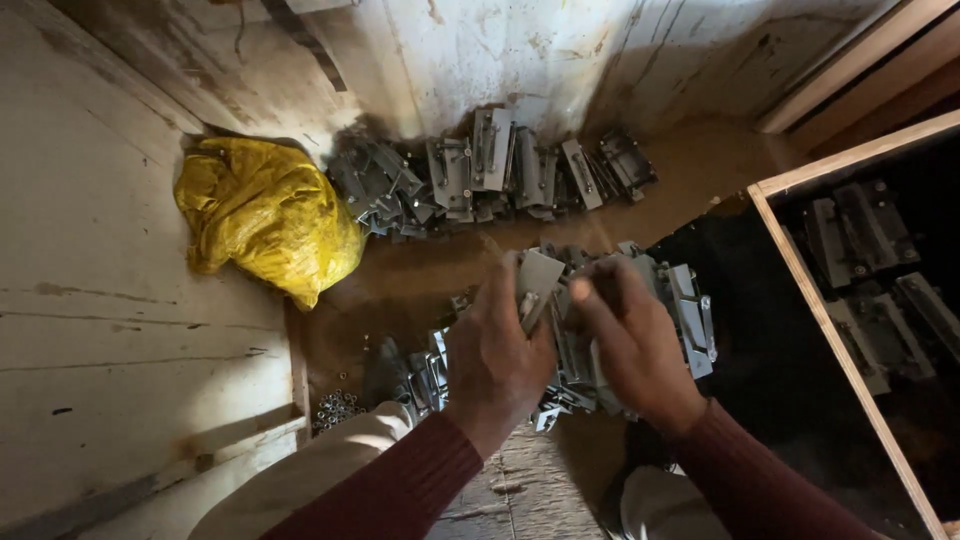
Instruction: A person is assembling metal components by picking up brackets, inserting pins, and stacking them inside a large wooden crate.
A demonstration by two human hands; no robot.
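Left hand: the left hand is closed around a flat grey metal plate, fingers wrapped over its lower edge, the plate standing tilted above the near pile
Right hand: the right hand is just beside the left, its fingers curled and pinched at the plate's right edge; what exactly the fingertips grip is too blurred to tell
Near pile: a heap of grey metal brackets lies on the brown floor directly under both hands
Far row: a second row of brackets leans against the whitewashed wall, well apart from the hands
Yellow bag: a crumpled yellow plastic bag sits in the corner, touching the left end of the far row
Small nuts: a cluster of small metal nuts lies on the floor near the left sleeve
Wooden box: a wood-framed box at right holds more dark brackets
Sleeves: both forearms wear dark red sleeves
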